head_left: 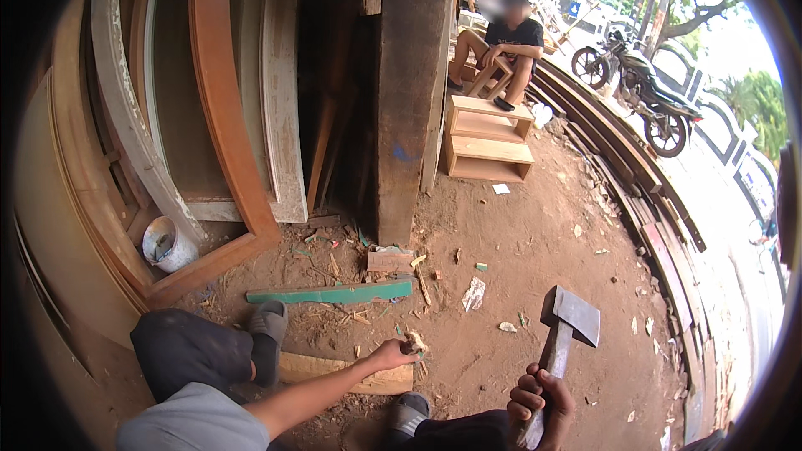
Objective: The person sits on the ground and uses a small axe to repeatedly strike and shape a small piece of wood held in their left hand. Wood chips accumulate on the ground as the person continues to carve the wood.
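Observation:
My right hand (pixel 539 401) is wrapped round the wooden handle of a hatchet (pixel 576 317), its broad grey metal head raised at the lower right. My left hand (pixel 391 356), fingers closed, grips a short piece of wood (pixel 415 342) with a pale, rough end; the rest of it is hidden. Beneath that hand a flat wooden board (pixel 380 380) lies on the ground between my sandalled feet. The hatchet and the left hand are well apart. Just beyond lies a green-painted strip of wood (pixel 334 293).
Door and window frames (pixel 219 92) lean at the left beside a white bucket (pixel 170 244). A thick post (pixel 409 100) stands ahead. Farther off, a person (pixel 514 38) sits behind a wooden step unit (pixel 489 146). Long planks (pixel 635 167) line the right; a motorcycle (pixel 643 88) stands beyond.

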Demonstrator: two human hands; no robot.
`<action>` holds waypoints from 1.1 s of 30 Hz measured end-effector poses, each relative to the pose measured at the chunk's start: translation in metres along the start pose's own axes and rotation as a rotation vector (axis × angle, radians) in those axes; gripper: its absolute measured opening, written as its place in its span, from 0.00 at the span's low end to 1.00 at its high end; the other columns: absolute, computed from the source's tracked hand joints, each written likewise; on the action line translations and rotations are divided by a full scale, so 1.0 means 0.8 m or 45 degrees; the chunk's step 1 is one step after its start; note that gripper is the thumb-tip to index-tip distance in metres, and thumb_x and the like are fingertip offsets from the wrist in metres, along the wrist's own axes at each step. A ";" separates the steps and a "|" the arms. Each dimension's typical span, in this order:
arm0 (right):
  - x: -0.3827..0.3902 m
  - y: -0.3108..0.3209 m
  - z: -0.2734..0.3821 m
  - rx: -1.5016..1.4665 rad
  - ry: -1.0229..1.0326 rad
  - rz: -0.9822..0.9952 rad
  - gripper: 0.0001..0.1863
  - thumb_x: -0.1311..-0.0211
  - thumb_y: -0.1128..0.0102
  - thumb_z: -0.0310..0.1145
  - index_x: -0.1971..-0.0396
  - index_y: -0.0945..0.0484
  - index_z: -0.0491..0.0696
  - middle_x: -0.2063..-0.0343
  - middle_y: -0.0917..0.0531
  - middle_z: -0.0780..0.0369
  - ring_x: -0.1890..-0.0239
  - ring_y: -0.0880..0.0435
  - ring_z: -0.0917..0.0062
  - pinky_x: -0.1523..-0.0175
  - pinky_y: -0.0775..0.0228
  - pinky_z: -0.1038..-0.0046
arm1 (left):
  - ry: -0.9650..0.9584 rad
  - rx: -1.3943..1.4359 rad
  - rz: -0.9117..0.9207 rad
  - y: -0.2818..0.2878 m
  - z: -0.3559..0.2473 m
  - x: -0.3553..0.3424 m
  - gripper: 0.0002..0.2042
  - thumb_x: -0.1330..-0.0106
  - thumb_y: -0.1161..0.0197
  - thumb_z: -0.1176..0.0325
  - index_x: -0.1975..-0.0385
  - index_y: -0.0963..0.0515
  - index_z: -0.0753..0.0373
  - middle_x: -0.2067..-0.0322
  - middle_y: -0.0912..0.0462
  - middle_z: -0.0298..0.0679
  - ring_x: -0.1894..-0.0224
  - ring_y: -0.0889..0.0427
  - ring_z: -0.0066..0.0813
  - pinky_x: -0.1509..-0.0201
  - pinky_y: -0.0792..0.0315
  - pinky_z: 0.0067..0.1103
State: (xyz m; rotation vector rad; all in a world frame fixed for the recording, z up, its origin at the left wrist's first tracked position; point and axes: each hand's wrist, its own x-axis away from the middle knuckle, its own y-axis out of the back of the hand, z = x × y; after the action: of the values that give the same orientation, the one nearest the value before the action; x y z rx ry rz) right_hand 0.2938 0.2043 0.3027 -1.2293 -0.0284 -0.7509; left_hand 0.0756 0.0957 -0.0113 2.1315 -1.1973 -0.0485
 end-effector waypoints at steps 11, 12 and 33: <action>-0.007 0.031 0.007 -0.073 -0.001 -0.061 0.07 0.44 0.53 0.27 0.69 0.35 0.40 0.83 0.34 0.67 0.85 0.35 0.86 0.82 0.41 0.81 | -0.253 -0.785 0.189 -0.050 0.086 0.084 0.15 0.46 0.48 0.67 0.57 0.31 0.56 0.66 0.24 0.46 0.62 0.22 0.45 0.61 0.28 0.37; -0.010 0.028 0.010 -0.176 -0.028 0.013 0.06 0.45 0.53 0.27 0.69 0.35 0.40 0.83 0.34 0.67 0.85 0.35 0.85 0.82 0.41 0.81 | -0.226 -0.828 0.178 -0.042 0.086 0.077 0.15 0.46 0.50 0.69 0.57 0.32 0.56 0.65 0.24 0.45 0.61 0.22 0.45 0.61 0.28 0.38; -0.008 0.037 0.013 -0.175 0.011 0.017 0.03 0.44 0.56 0.26 0.72 0.36 0.42 0.84 0.35 0.67 0.84 0.34 0.85 0.81 0.39 0.80 | -0.678 -0.936 0.015 -0.056 0.118 0.088 0.12 0.48 0.50 0.72 0.62 0.32 0.56 0.65 0.29 0.42 0.70 0.21 0.40 0.67 0.28 0.32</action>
State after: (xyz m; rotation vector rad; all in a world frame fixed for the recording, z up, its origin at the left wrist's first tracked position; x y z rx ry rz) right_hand 0.3085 0.2203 0.2791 -1.3558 0.0389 -0.7564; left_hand 0.1168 0.0059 -0.0890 1.4834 -1.2185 -0.9492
